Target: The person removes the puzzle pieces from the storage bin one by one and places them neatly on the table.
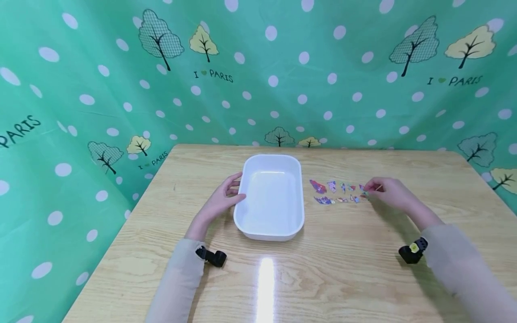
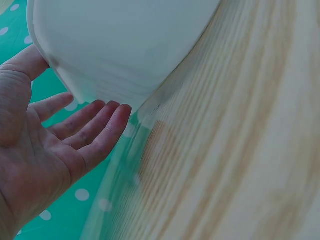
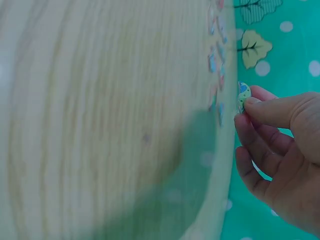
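Observation:
A white plastic tub (image 1: 269, 204) stands on the table with nothing visible inside. My left hand (image 1: 224, 194) rests against its left side, the thumb at the rim and the loosely extended fingers along the outer wall. In the left wrist view, the fingertips of that left hand (image 2: 65, 135) lie by the tub's wall (image 2: 115, 60). Between thumb and index finger, my right hand (image 1: 387, 192) pinches a small flat green piece with blue on it (image 3: 243, 96), like a sticker or cut-out. That hand is held just over the right end of two rows of small colourful pieces (image 1: 318, 186).
Several flat purple, red and blue pieces (image 1: 324, 200) lie right of the tub on the wooden table (image 1: 335, 269). A green dotted curtain (image 1: 291, 89) hangs behind the table's back edge and along the left. Both wrists carry black cameras (image 1: 212, 256).

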{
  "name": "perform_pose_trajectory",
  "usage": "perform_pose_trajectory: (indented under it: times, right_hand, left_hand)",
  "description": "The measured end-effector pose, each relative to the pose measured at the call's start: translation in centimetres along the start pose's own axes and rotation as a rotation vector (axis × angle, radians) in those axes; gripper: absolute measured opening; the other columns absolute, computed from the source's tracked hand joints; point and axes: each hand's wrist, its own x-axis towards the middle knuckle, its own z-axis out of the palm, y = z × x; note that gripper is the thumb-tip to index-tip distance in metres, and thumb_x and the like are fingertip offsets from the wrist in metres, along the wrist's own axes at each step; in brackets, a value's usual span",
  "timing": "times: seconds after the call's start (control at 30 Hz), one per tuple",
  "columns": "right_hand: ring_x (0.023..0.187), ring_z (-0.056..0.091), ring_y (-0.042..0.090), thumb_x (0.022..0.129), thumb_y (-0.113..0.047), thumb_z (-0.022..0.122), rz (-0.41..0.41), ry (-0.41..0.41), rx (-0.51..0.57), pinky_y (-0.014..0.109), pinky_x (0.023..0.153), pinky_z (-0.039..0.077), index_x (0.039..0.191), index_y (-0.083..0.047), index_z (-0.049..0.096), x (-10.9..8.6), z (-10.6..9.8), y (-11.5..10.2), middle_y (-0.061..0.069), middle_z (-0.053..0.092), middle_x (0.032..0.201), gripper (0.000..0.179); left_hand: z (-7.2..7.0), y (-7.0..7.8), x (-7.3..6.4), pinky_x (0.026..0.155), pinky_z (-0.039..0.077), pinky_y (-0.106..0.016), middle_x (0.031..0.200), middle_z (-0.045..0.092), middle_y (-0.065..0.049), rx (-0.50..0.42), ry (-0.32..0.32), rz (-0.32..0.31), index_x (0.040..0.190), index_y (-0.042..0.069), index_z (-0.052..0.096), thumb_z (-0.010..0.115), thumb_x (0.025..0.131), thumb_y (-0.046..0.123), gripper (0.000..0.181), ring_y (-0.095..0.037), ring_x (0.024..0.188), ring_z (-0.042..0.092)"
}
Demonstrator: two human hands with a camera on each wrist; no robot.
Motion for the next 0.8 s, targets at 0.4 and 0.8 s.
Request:
perform_pose_trajectory:
  times: [0.4, 0.8]
  right_hand:
    - [0.086, 0.054, 0.027, 0.087, -0.006, 0.057, 0.083, -0.014, -0.022, 0.045, 0.076, 0.044, 0.095, -0.001, 0.062, -0.8, 0.5, 2.2, 0.01, 0.06, 0.087, 0.011]
    - [0.086, 0.054, 0.027, 0.087, -0.008, 0.054, 0.114, -0.021, -0.03, 0.038, 0.072, 0.043, 0.098, -0.001, 0.061, -1.0, 0.6, 2.4, 0.01, 0.06, 0.087, 0.015]
  left_hand:
    - [0.0, -0.1, -0.2, 0.095, 0.042, -0.043, 0.134, 0.041, -0.011, 0.002, -0.002, -0.005, 0.142, 0.026, 0.028, 0.063, 0.084, 0.026, 0.067, -0.029, 0.116, 0.046]
    - [-0.2, -0.1, -0.3, 0.095, 0.042, -0.043, 0.134, 0.04, -0.011, 0.0, -0.009, -0.005, 0.142, 0.026, 0.028, 0.063, 0.085, 0.025, 0.067, -0.029, 0.116, 0.046]
